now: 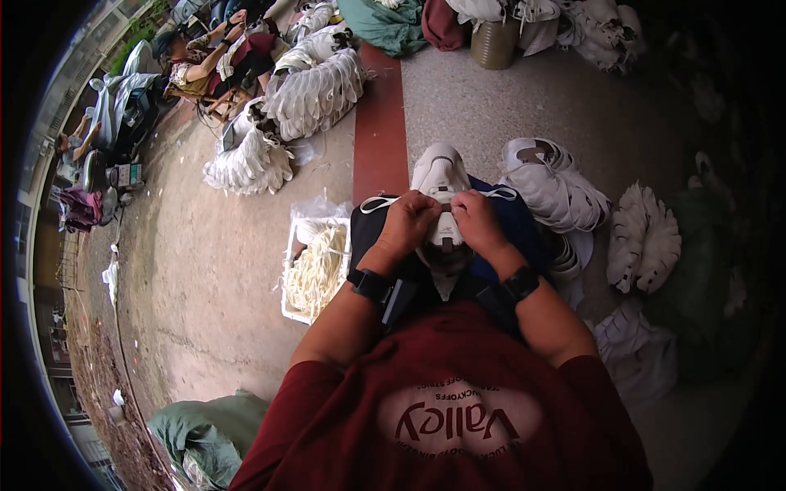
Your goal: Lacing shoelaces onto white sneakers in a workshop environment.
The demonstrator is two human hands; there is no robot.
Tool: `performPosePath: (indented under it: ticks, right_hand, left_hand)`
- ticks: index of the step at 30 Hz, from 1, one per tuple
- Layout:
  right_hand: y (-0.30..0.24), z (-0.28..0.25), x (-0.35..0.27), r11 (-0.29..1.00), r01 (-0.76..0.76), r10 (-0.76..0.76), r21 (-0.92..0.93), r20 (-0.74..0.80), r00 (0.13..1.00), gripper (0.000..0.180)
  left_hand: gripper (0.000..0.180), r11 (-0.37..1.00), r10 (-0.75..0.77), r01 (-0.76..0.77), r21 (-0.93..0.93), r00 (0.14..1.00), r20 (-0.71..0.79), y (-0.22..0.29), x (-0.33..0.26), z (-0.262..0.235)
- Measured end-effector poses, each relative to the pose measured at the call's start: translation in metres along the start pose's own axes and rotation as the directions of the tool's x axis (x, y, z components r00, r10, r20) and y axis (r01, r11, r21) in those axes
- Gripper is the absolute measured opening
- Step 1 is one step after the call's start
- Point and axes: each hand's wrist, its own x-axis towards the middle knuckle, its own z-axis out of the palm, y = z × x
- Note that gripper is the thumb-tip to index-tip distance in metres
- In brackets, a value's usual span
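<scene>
A white sneaker (440, 166) rests on my lap, toe pointing away from me, its tongue and opening toward my body. Both my hands meet over its lacing area. My left hand (409, 221) is closed in a pinch at the left side of the eyelets, and a white shoelace (377, 201) loops out beyond it. On the other side my right hand (476, 221) pinches too, with the lace's other end sticking out to the right. The exact spot where the fingertips grip the lace is partly hidden by the fingers.
Left of my legs stands a white basket (288, 282) of loose cream laces. Bundles of white shoes (553, 184) lie to my right, and more bundles (315, 94) at the far left near a seated person (201, 69). A green sack (209, 430) sits at lower left.
</scene>
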Motion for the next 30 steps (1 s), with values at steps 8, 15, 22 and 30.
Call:
performPosePath:
  ticks: [8, 15, 22, 30]
  right_hand:
    - [-0.007, -0.003, 0.0, 0.998, -0.013, 0.012, 0.054, 0.011, 1.0, 0.003]
    - [0.007, 0.003, 0.006, 0.941, -0.14, 0.126, 0.308, 0.066, 0.99, 0.009]
    - [0.021, -0.001, 0.005, 0.81, -0.318, 0.299, 0.493, 0.12, 0.947, 0.011]
    - [0.013, -0.006, 0.011, 0.456, -0.186, 0.384, 0.87, -0.004, 0.923, 0.01]
  left_hand:
    - [0.006, 0.98, 0.005, 0.022, 0.2, 0.991, -0.133, 0.01, -0.002, 0.005]
    - [0.01, 0.989, -0.069, 0.078, 0.123, 0.995, -0.073, 0.002, -0.002, 0.006]
    - [0.009, 0.938, 0.169, -0.089, 0.335, 0.962, -0.216, 0.029, -0.004, 0.007]
    - [0.017, 0.692, 0.231, -0.261, 0.674, 0.963, 0.135, 0.026, -0.004, -0.01]
